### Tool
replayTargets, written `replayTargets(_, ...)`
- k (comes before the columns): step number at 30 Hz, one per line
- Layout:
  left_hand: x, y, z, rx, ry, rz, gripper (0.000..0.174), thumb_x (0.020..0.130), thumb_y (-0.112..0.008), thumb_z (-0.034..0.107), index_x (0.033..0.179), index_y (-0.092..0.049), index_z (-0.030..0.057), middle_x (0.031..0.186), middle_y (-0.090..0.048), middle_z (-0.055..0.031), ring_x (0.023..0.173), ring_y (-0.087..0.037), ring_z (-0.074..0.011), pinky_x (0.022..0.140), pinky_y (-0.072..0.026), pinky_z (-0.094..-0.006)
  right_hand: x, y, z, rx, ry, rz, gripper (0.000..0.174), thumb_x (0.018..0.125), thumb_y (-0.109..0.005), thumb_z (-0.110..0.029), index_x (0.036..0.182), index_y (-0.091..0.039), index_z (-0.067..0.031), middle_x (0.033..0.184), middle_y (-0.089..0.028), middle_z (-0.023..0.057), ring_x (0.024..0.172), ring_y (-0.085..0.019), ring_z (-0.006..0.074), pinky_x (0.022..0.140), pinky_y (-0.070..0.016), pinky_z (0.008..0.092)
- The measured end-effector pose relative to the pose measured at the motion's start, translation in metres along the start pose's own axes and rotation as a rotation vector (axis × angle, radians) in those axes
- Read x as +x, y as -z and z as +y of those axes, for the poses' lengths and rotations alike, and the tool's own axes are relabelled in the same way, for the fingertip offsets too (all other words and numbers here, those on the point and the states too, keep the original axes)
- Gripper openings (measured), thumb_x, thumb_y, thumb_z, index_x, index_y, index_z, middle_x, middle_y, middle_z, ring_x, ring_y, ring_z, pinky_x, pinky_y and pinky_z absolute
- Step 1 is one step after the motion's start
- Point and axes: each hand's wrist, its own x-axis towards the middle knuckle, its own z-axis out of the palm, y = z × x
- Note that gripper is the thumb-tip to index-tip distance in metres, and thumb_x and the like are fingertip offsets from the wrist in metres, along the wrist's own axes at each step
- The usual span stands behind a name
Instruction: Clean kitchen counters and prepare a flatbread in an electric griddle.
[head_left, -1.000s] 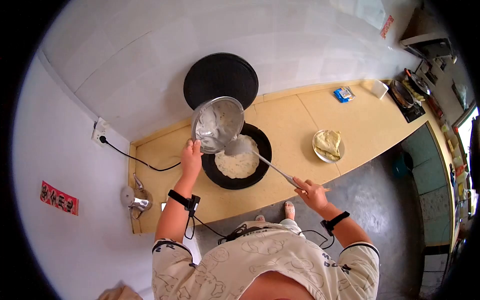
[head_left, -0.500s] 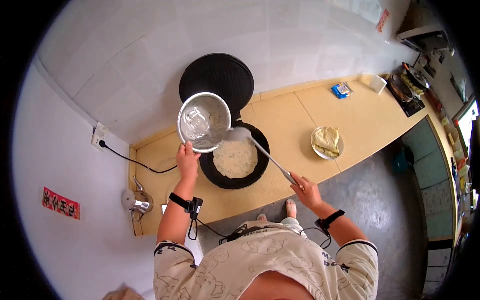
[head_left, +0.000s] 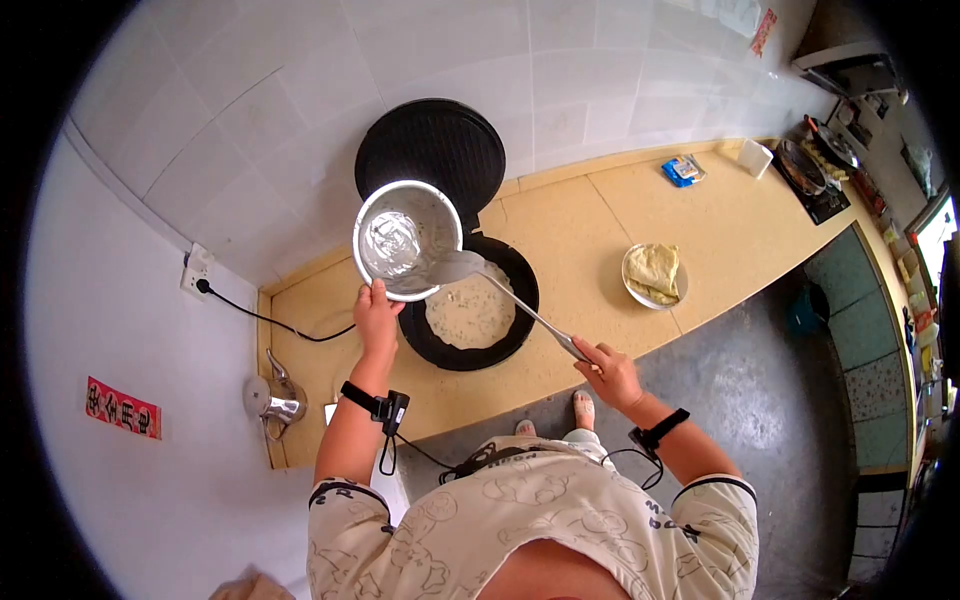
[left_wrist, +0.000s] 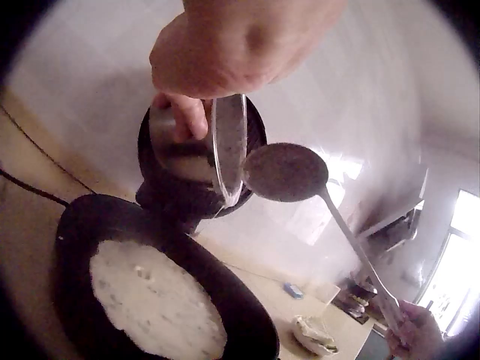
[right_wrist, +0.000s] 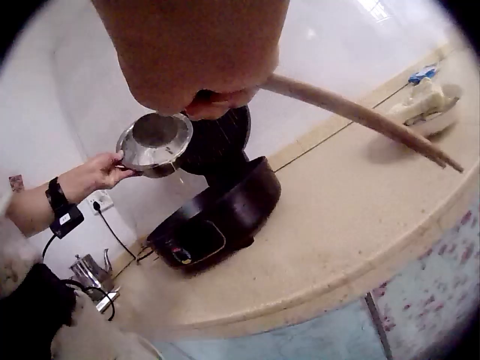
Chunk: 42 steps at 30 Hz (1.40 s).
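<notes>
In the head view my left hand (head_left: 377, 318) grips the rim of a metal bowl (head_left: 385, 250), which is tipped towards me and smeared inside with pale batter. The bowl hangs above the back left of a round black electric pan (head_left: 522, 335). Inside the pan lies a pale, speckled batter round (head_left: 470, 312). With my right hand (head_left: 610, 375) I hold a long-handled metal ladle (head_left: 462, 265), its head overlapping the bowl's right rim. A brown wooden handle end (right_wrist: 352, 112) sticks out behind my right hand in the right wrist view.
The pan's black lid (head_left: 440, 140) stands raised against the wall. To the right, a bowl of folded flatbread (head_left: 655, 275) sits on the counter (head_left: 580, 240). A metal kettle (head_left: 280, 400) stands at the left; a black cord (head_left: 290, 330) runs to the socket. A blue packet (head_left: 683, 171) lies farther back.
The bowl has shifted left and turned more upright, away from the batter. The ladle's head has come left from over the pan to the bowl's rim, and my right hand has moved slightly left.
</notes>
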Motion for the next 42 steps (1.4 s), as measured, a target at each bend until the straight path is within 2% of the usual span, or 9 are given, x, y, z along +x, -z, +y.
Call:
replayTargets(11,0.006,0.000,0.011,-0.122,0.020,0.088,0.027,0.095,-0.044,0.025,0.099,-0.052,-0.0013,0.090,-0.059,-0.0080,0.074,-0.060,-0.0147,0.065,-0.0545,-0.0273,-0.012,0.011,0.023,-0.184,0.101,-0.059,0.042,0.078,-0.065,-0.020,0.119,-0.056,-0.0206,0.070,-0.056,0.0077,0.056,-0.057,0.0257,0.050,-0.0471,0.0352)
replayTargets(13,0.005,-0.001,0.015,-0.045,0.046,0.042,0.030,0.095,-0.043,0.026,0.107,-0.048,-0.0008,0.100,-0.058,-0.0121,0.085,-0.062,-0.0223,0.073,-0.0541,-0.0319,-0.003,0.012,0.017,-0.151,0.095,-0.036,0.042,0.078,-0.065,-0.020,0.119,-0.056,-0.0209,0.070,-0.056,0.0076,0.056,-0.058,0.0256,0.050,-0.0470,0.0352)
replayTargets(17,0.009,-0.002,0.009,-0.052,0.062,0.009,0.032,0.095,-0.044,0.027,0.110,-0.046,-0.0010,0.102,-0.057,-0.0127,0.085,-0.062,-0.0239,0.075,-0.0536,-0.0331,0.005,0.007,0.017,-0.125,0.109,0.001,0.042,0.077,-0.065,-0.020,0.119,-0.056,-0.0209,0.070,-0.056,0.0078,0.057,-0.058,0.0260,0.050,-0.0467,0.0354)
replayTargets(19,0.011,-0.002,0.007,-0.120,0.073,0.041,0.028,0.095,-0.043,0.025,0.102,-0.050,-0.0017,0.096,-0.058,-0.0114,0.081,-0.062,-0.0201,0.069,-0.0554,-0.0304,0.000,0.007,0.025,-0.149,0.118,-0.007,0.043,0.077,-0.066,-0.020,0.119,-0.056,-0.0206,0.070,-0.056,0.0080,0.057,-0.058,0.0261,0.050,-0.0466,0.0354)
replayTargets(27,0.009,0.003,0.014,-0.178,0.151,0.093,0.033,0.095,-0.044,0.027,0.109,-0.044,-0.0021,0.106,-0.054,-0.0142,0.093,-0.060,-0.0285,0.074,-0.0551,-0.0364,-0.002,0.013,0.020,0.065,-0.168,-0.045,0.039,0.082,-0.062,-0.019,0.120,-0.055,-0.0159,0.081,-0.061,0.0125,0.067,-0.061,0.0288,0.060,-0.0483,0.0352)
replayTargets(34,0.011,0.004,0.006,-0.204,0.220,0.050,0.037,0.095,-0.044,0.030,0.117,-0.040,0.0013,0.115,-0.050,-0.0141,0.097,-0.057,-0.0308,0.080,-0.0526,-0.0370,0.009,0.005,0.015,0.154,-0.140,0.022,0.040,0.082,-0.062,-0.021,0.121,-0.055,-0.0155,0.084,-0.062,0.0144,0.071,-0.061,0.0292,0.063,-0.0485,0.0353)
replayTargets(36,0.015,0.007,0.002,-0.225,0.214,0.060,0.037,0.094,-0.044,0.030,0.117,-0.040,0.0014,0.114,-0.051,-0.0141,0.097,-0.057,-0.0304,0.080,-0.0526,-0.0371,0.005,0.016,0.008,0.062,-0.222,-0.193,0.040,0.083,-0.062,-0.022,0.121,-0.055,-0.0149,0.085,-0.062,0.0146,0.072,-0.062,0.0286,0.064,-0.0486,0.0351)
replayTargets(39,0.017,0.012,0.003,-0.254,0.229,0.069,0.037,0.094,-0.044,0.031,0.117,-0.040,0.0018,0.113,-0.052,-0.0141,0.096,-0.058,-0.0292,0.080,-0.0524,-0.0368,-0.002,0.016,0.012,0.072,-0.198,-0.232,0.040,0.083,-0.061,-0.022,0.121,-0.054,-0.0130,0.090,-0.063,0.0157,0.075,-0.063,0.0293,0.066,-0.0491,0.0347)
replayTargets(42,0.017,0.016,0.002,-0.260,0.283,0.054,0.037,0.095,-0.043,0.032,0.118,-0.040,0.0027,0.111,-0.053,-0.0142,0.095,-0.058,-0.0278,0.081,-0.0522,-0.0358,0.004,0.014,0.006,0.201,-0.261,-0.110,0.040,0.083,-0.061,-0.020,0.121,-0.054,-0.0111,0.097,-0.063,0.0169,0.080,-0.063,0.0301,0.069,-0.0492,0.0341)
